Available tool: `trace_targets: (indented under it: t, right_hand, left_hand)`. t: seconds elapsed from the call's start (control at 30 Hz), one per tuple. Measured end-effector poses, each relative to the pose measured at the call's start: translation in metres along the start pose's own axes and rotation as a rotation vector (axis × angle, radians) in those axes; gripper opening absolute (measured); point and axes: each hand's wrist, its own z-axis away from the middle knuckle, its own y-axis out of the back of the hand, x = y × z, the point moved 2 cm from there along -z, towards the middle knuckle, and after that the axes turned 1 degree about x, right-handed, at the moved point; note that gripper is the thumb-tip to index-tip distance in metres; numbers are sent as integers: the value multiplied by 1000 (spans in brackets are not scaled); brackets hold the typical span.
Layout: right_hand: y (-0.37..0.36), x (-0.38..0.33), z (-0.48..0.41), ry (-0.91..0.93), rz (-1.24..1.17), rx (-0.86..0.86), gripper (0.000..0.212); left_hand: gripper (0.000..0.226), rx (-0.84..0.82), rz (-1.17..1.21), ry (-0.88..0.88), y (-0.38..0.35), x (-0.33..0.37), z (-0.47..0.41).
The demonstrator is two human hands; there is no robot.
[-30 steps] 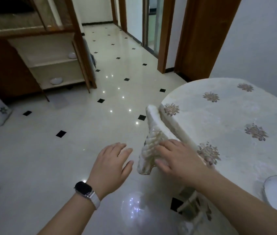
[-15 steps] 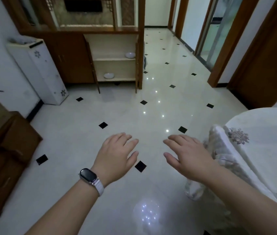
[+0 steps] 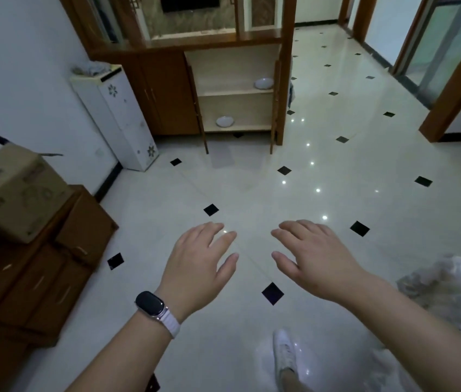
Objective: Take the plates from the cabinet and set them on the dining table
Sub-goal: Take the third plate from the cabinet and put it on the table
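Across the room a wooden cabinet (image 3: 235,69) stands with both doors open. One white plate (image 3: 263,83) lies on its upper shelf at the right. Another white plate (image 3: 224,121) lies on the bottom shelf at the left. My left hand (image 3: 199,264), with a dark watch on the wrist, is held out palm down over the floor, fingers apart and empty. Beside it my right hand (image 3: 316,257) is stretched forward the same way, holding nothing. Both hands are far from the cabinet. The dining table is out of view except its cloth edge (image 3: 449,290) at the lower right.
A white appliance (image 3: 119,120) stands against the left wall beside the cabinet. A brown drawer unit (image 3: 40,267) with a cardboard box (image 3: 11,193) on it sits at the left. White tiled floor (image 3: 251,188) stretches ahead. A white shoe (image 3: 284,353) shows below.
The view has swung left from the dining table toward the cabinet, which now looks nearer. My right hand left the chair back; both hands are held forward, empty.
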Motion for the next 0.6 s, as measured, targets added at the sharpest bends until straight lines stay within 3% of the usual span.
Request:
trace_targets:
  t: [0.37,0.6]
  right_hand:
    - [-15,142,-133,-19,-58,-33,43]
    - [-23,178,-201,-13,-84,-22,44]
  left_hand:
    - [38,-20,24,6,-75,-5,-189]
    - [40,-28,-19,55,-83,-36,-249]
